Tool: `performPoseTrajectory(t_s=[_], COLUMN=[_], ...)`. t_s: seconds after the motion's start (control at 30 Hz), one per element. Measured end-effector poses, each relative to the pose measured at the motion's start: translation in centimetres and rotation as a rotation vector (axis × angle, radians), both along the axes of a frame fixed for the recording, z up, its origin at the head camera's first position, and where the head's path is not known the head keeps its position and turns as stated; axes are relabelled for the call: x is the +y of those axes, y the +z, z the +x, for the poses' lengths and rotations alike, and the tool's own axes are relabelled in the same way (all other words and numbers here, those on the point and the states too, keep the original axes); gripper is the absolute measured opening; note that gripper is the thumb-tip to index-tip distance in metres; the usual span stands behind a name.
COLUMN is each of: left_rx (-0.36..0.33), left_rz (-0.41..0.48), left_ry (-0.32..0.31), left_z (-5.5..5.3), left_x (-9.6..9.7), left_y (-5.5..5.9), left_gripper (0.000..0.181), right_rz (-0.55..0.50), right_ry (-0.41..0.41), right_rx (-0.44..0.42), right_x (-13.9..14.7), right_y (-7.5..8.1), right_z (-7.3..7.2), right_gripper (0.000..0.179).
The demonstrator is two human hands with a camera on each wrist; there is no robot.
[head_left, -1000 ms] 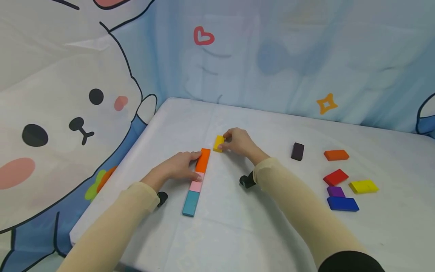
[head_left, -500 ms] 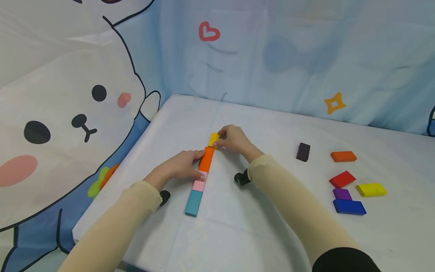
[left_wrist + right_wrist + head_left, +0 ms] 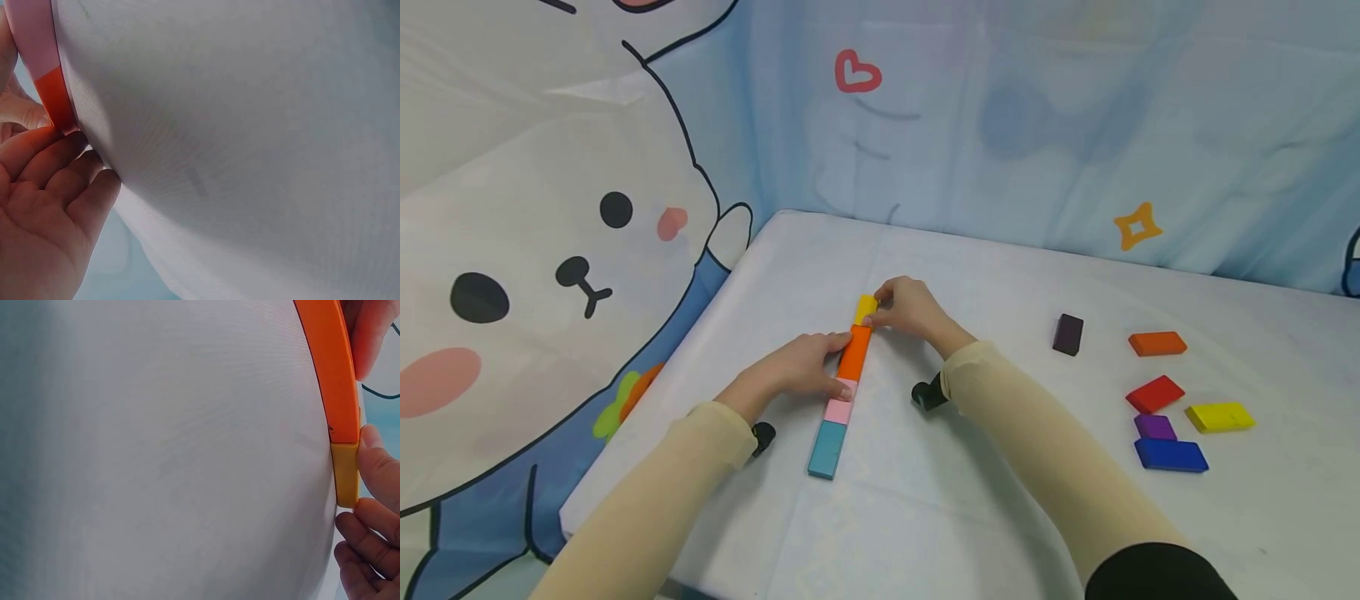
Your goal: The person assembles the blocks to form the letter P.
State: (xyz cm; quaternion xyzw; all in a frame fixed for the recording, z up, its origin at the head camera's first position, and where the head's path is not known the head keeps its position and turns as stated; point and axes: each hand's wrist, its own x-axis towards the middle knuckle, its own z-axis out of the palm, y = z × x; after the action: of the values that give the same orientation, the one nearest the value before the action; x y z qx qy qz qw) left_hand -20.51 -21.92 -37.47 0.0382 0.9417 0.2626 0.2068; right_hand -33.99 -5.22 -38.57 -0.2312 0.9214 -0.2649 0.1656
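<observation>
A straight row of flat blocks runs up the table: a teal block (image 3: 827, 450), a pink block (image 3: 838, 410), an orange block (image 3: 854, 354) and a small yellow block (image 3: 865, 308) at the far end. My right hand (image 3: 912, 310) pinches the yellow block between thumb and index finger; in the right wrist view the yellow block (image 3: 345, 475) meets the orange block's end. Along the row's left side my left hand (image 3: 801, 364) rests with its thumb on the pink block and its index fingertip at the orange block's edge. Its palm shows in the left wrist view.
Loose blocks lie on the right of the white table (image 3: 970, 517): dark brown (image 3: 1067, 334), orange (image 3: 1157, 344), red (image 3: 1155, 394), yellow (image 3: 1220, 417), purple (image 3: 1154, 427) and blue (image 3: 1171, 456). A printed curtain (image 3: 1037, 125) hangs behind the table.
My right hand has brought the yellow block left and toward me, from apart to lined up against the orange block's far end. The left hand has stayed at the row.
</observation>
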Motion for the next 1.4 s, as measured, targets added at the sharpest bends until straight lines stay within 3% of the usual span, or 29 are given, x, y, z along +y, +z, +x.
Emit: performPoseTrajectory(t_s=[1.13,1.4], left_rx=[-0.006,0.029], left_rz=[0.003,0.010], left_ry=[-0.005,0.042], left_z=[-0.1,-1.5], left_x=[0.0,-0.3], left_y=[0.1,0.3], left_gripper=[0.091,0.082], right_rz=[0.040,0.047], right_ry=[-0.004,0.004], right_rx=[-0.001,0.004], right_x=[0.1,-0.1], right_y=[-0.1,0.2], right_z=[0.4,0.6], right_gripper=[0.062,0.060])
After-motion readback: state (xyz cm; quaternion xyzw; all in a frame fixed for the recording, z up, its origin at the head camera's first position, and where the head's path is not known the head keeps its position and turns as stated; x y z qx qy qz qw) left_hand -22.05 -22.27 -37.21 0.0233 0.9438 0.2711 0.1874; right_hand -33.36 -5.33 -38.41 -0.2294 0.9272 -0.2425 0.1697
